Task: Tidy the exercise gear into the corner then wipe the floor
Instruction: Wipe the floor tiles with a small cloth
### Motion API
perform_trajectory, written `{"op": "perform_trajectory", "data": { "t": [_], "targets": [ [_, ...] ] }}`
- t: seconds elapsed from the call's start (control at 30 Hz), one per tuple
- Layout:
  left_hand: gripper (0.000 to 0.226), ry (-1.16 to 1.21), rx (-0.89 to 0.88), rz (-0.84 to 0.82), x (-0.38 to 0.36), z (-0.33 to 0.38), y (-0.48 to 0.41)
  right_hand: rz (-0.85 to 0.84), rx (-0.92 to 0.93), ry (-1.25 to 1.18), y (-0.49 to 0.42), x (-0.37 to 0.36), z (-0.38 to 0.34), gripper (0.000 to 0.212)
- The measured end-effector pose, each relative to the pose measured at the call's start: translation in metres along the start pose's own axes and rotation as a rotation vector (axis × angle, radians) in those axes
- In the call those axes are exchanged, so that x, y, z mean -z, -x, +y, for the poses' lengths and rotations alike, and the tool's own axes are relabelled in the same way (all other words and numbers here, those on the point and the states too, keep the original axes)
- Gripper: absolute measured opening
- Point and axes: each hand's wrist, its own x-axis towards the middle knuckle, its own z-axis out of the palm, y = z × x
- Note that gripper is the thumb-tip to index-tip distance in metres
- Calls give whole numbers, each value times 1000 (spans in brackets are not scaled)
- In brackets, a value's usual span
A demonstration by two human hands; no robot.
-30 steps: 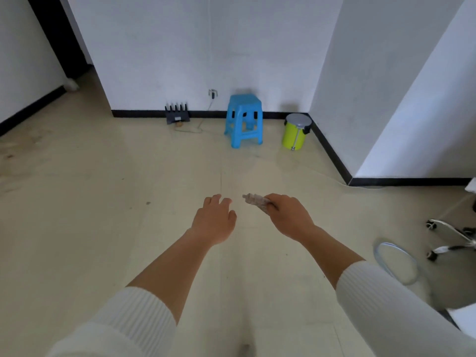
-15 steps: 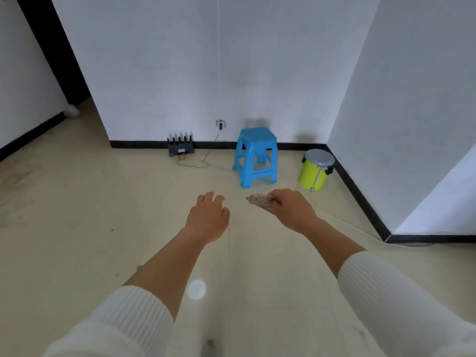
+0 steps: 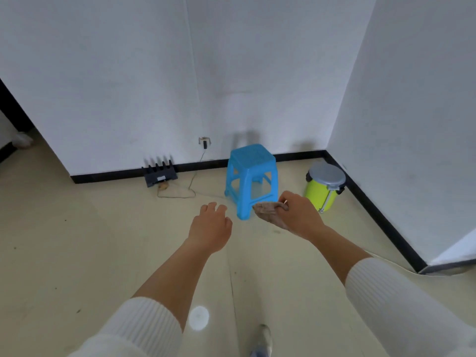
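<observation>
Since the earlier frame, blue stool (image 3: 251,176) and green bin (image 3: 325,186) appear nearer and larger. Right hand (image 3: 298,215) grip is closed on a brownish cloth (image 3: 266,211), held above the floor (image 3: 77,240). Left hand (image 3: 210,228) hangs empty, fingers loosely spread.

Bare floor (image 3: 90,253) lies open to the left, while ahead a blue stool (image 3: 251,176), a green bin (image 3: 325,186) and a black router (image 3: 160,173) with its cable (image 3: 180,193) line the wall.
</observation>
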Motion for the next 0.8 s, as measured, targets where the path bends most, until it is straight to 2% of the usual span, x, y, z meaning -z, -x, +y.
{"op": "perform_trajectory", "data": {
  "t": [0.1, 0.23, 0.43, 0.53, 0.8],
  "targets": [
    [45, 9, -10, -6, -16, 2, -93, 10, -34, -56, -92, -13, 22, 9],
    [43, 34, 12, -49, -29, 8, -204, -59, -99, -72, -208, -18, 51, 7],
    [40, 125, 52, -103, -38, 7, -340, -78, -170, -55, -352, -31, 76, 13],
    [38, 126, 89, -137, -54, -1, -409, -54, -181, -26, -420, -51, 89, 14],
    [38, 133, 110, -260, -139, -24, -610, -141, -241, -14, -608, -134, 140, 12]
  ]
}}
